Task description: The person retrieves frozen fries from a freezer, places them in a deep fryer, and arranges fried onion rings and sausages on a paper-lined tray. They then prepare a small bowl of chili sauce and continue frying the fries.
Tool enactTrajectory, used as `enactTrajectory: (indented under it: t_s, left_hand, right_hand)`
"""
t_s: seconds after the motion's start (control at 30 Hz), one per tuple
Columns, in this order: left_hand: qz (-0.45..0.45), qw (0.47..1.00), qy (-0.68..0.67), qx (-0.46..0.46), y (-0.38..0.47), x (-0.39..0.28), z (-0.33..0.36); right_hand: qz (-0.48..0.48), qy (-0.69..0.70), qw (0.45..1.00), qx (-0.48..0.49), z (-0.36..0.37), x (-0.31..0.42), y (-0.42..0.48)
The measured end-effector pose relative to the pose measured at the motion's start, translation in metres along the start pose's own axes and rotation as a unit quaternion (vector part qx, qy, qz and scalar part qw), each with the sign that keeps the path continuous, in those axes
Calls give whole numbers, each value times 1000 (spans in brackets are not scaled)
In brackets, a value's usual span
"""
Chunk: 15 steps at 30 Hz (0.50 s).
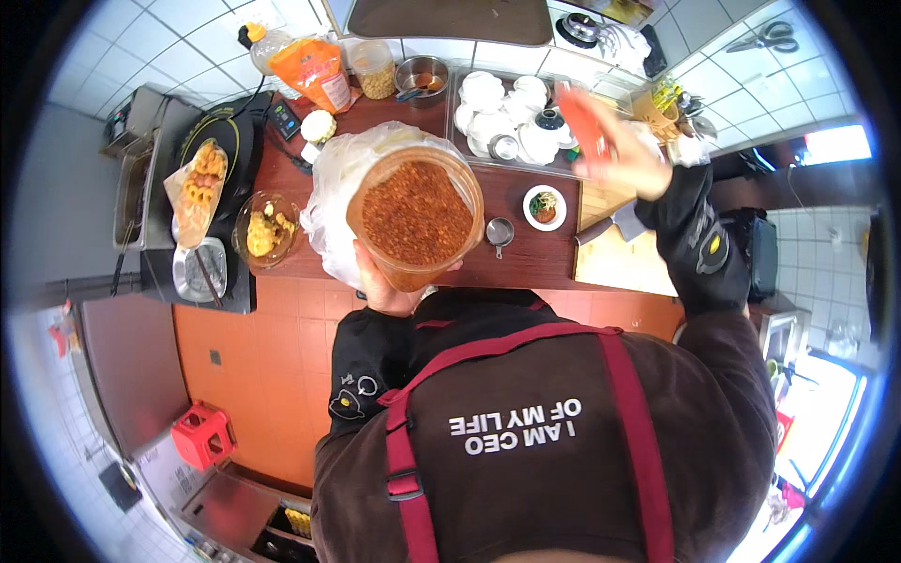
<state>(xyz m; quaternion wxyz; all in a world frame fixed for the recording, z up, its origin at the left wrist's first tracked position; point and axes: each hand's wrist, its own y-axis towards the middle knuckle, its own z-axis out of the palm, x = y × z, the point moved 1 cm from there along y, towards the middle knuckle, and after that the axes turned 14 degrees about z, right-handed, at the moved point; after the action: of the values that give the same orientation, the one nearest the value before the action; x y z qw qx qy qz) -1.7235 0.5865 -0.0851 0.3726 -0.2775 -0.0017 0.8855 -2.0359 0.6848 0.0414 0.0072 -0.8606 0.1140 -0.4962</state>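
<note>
My left hand [386,287] grips a clear plastic tub of red chili flakes [419,214] from below, tilted toward the camera. A crumpled translucent plastic bag [327,204] lies behind it on the counter. Above the right part of the counter, my right hand [630,158] holds a blurred red lid [584,127]. Right of the tub stand a small metal measuring cup [500,231] and a white bowl [526,208] with greens and a red seasoning. Under my right forearm, a cleaver [628,220] rests on a wooden cutting board [619,264].
A clear tray [457,158] of white dishes stands at the back. To the left are a glass bowl of fried food [262,234], a paper bag of snacks [200,183], a black induction cooker [236,141] and a metal dish [199,271]. An orange pouch [310,70] stands by the wall.
</note>
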Motion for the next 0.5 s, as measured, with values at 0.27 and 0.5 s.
enactTrajectory:
  t_s: [0.27,0.5]
  left_hand:
    - [-10,981,193,-11,-56,93,-53]
    - [-35,998,-12,-42,-82,126,9]
  right_hand:
    - [237,-270,931,-59,63,-247,-184]
    - [167,-387,904,-68,78,-290,-208]
